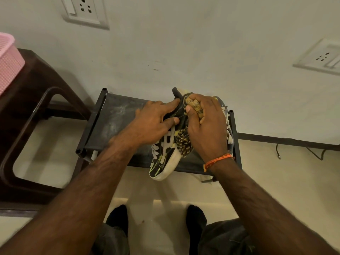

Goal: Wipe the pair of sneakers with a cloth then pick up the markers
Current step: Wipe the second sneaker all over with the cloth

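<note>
A: How many sneakers are being seen?

B: Two are being counted on the black shoe rack [117, 115]. One black sneaker [166, 153] with yellow-green markings and a white sole is being held tilted on its side, toe overhanging the rack's near edge. A second sneaker [227, 124] is being mostly hidden behind the right hand, near the rack's right rail.

A: And the hands?

B: The sneaker's collar is being gripped by the left hand [152, 122], fingers and thumb curled around it. One patterned yellow-and-black cloth [185, 142] is being bunched and clutched in the right hand [206, 126] and pressed against the shoe's heel area. One orange thread band [217, 160] is being worn on the right wrist.

A: Room around the edges?

B: The rack's dusty left half is being left bare. One dark plastic stool [33, 111] is standing just left, one pink basket [7, 59] on it. Two wall sockets [85, 11] are being seen.

A: Any writing?

B: Print on the cloth is being shown, but it cannot be read.
</note>
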